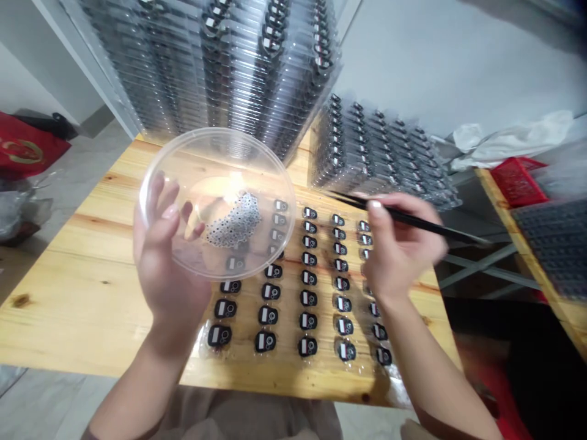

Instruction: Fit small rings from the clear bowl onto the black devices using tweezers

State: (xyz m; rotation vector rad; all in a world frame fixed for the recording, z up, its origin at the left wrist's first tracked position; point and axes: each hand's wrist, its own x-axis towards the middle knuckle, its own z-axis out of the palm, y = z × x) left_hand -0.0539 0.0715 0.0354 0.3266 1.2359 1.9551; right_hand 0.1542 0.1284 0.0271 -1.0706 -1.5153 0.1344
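My left hand (167,263) grips a round clear plastic bowl (151,165) by its left side, tilted towards me. Inside lies a patch of small silvery ring-like pieces (236,223). Black tweezers (413,221) are pinched in my right hand (401,244), their tips pointing left, just beyond the bowl's right rim. I cannot make out anything between the tips. Below both hands a clear plastic tray (287,360) rests on the table, holding rows of small black devices (309,298) with white labels. The bowl and my right forearm cover some of them.
Behind the bowl rises a tall stack of filled clear trays (238,79), with a lower stack (380,146) to its right. The wooden table (68,287) extends left. At the right stand a red basket (518,180) and another wooden surface (527,244). A red bag (32,146) is at far left.
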